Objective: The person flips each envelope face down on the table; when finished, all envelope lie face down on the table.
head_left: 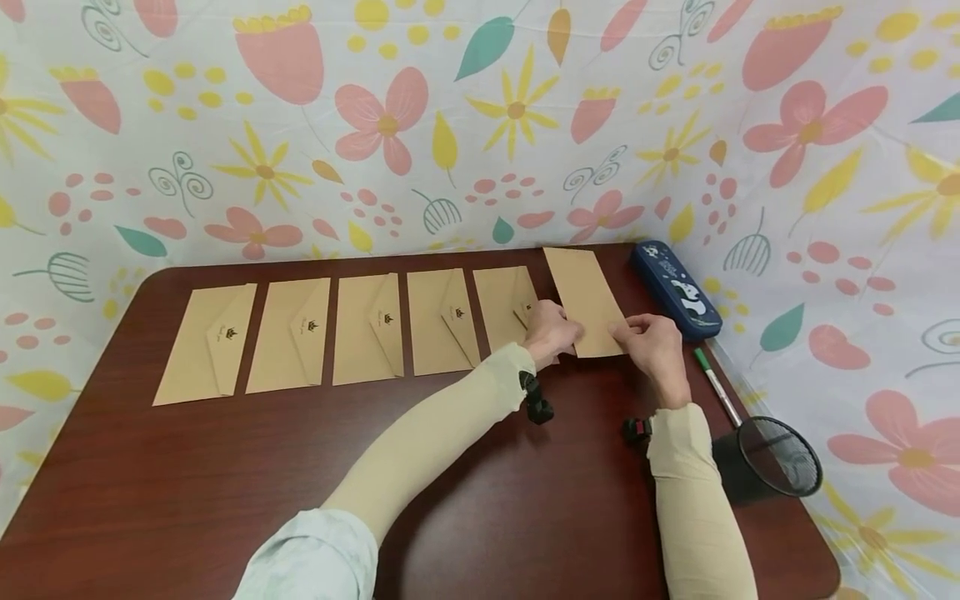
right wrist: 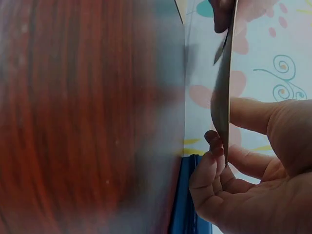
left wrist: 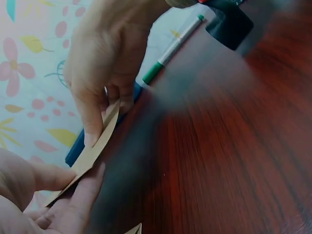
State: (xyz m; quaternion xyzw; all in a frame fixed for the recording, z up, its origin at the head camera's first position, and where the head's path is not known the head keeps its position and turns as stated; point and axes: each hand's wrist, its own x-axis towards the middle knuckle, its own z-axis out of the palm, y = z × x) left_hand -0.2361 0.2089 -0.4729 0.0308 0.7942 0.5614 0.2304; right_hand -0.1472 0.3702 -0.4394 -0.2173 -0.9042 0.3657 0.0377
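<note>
While five tan envelopes lie in a row from left to right along the far half of the table, each with its crown-marked flap facing up, the head view shows a sixth, the held envelope, at the right end of that row. Its plain face is up. The left hand pinches its near-left part, over the near-right part of the fifth envelope, and the right hand pinches its near-right corner. Farther right lies the blue pencil case; nearer are a green-capped marker and a black mesh cup.

In the left wrist view, the left thumb lies on top of the paper with fingers beneath, and the right hand grasps the other end. The paper bows slightly, its near edge raised off the table; whether the far end touches is hidden.

From the right wrist, the same envelope appears edge-on between right thumb and fingers, with a flap-like piece standing out from its underside.

The step in hand seems to be positioning or turning this last envelope. The next move probably calls for an even, light pinch on both sides, keeping clear of the fifth.
</note>
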